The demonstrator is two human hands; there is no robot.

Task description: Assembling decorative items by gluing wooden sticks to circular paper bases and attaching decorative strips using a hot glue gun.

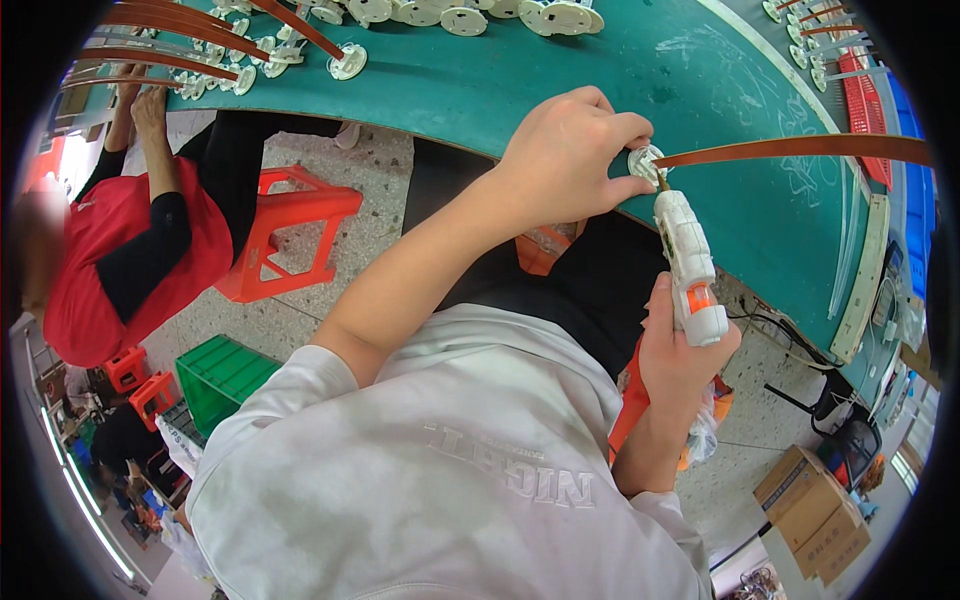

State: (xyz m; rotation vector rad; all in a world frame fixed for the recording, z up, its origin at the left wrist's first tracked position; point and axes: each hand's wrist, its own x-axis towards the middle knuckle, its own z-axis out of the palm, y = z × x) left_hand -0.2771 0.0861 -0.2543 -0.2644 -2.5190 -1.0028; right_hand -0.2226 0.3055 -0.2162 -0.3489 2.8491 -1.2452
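Note:
My left hand (pixel 572 160) is closed at the near edge of the green table, pinching a small round white plastic part (pixel 645 163) between thumb and fingers. From that part a long flat brown strip (pixel 790 149) runs off to the right. My right hand (pixel 682 350) is wrapped round a white tool shaped like a glue gun (pixel 684 236), with an orange trigger area. Its narrow brass-coloured tip points up at the white part and appears to touch it. Some of the part is hidden by my left fingers.
Across the green table (pixel 450 85) lie several white round parts (pixel 565 17), some with brown strips at the far left. A red basket (pixel 866 120) stands at the right. To my left a co-worker in red (pixel 125 250) sits by a red stool (pixel 285 235). Cardboard boxes (pixel 812 510) lie lower right.

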